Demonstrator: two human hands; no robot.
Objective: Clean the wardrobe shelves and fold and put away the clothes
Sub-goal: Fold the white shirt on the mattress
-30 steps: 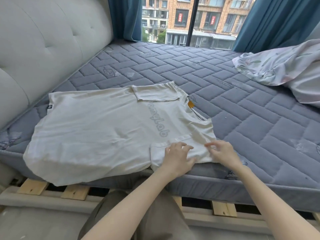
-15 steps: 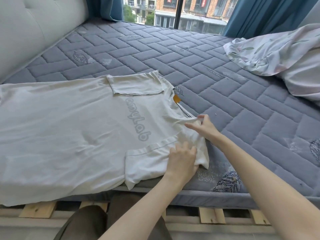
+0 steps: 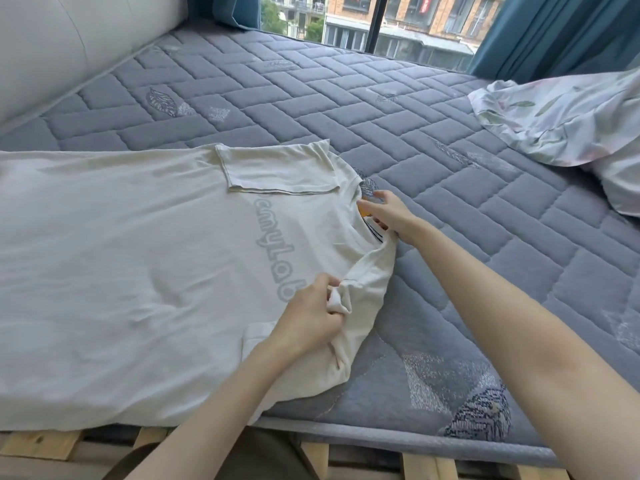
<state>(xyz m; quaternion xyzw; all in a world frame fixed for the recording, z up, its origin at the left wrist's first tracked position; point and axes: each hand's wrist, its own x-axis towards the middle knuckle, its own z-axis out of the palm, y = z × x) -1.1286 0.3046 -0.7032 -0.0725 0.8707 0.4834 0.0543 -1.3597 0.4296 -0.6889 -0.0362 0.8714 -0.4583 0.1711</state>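
A white T-shirt with grey lettering lies flat on the grey-blue quilted mattress, its neck toward the right and its far sleeve folded inward. My left hand is closed on a bunch of the near sleeve and shoulder fabric, lifting it off the mattress. My right hand pinches the collar by the orange label, fingers curled into the neck opening. The shirt's hem runs out of view at the left.
A crumpled floral sheet lies at the far right of the mattress. A padded cream headboard rises at the left. Wooden bed slats show below the mattress edge. Teal curtains frame the window behind.
My left hand has gathered and lifted the near sleeve, which lay flat before. My right hand has moved from the shoulder up to the collar. The view has moved closer and to the right.
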